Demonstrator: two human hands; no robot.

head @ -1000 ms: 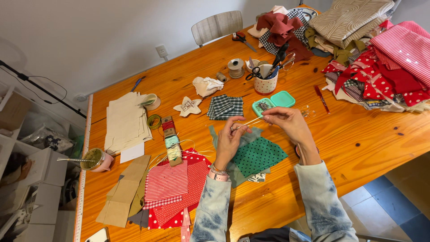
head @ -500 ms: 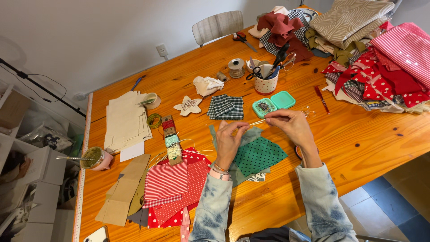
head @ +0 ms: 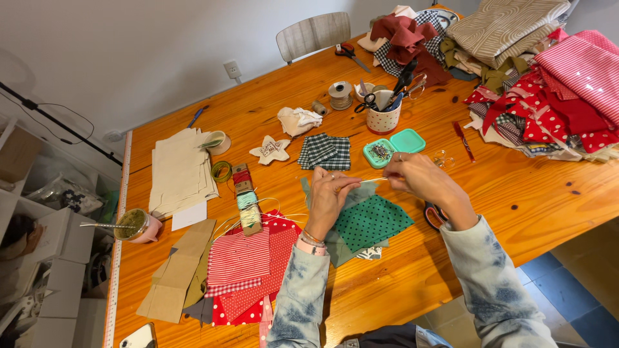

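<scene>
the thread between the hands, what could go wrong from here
The pale thread is pinched between the left hand and right hand; it is thin, so either grip could let it slip. The open teal pin box sits just beyond the hands, so a forward reach might knock it and scatter pins. Loose strands from the thread card trail across the red fabrics near the left wrist and may snag.

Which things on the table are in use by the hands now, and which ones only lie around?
In use:
- left hand and right hand, pinching a thin thread between them
- green dotted fabric under the hands
- open teal pin box close by

Lying about:
- scissors
- star ornament
- checked cloth
- fabric pile
</scene>
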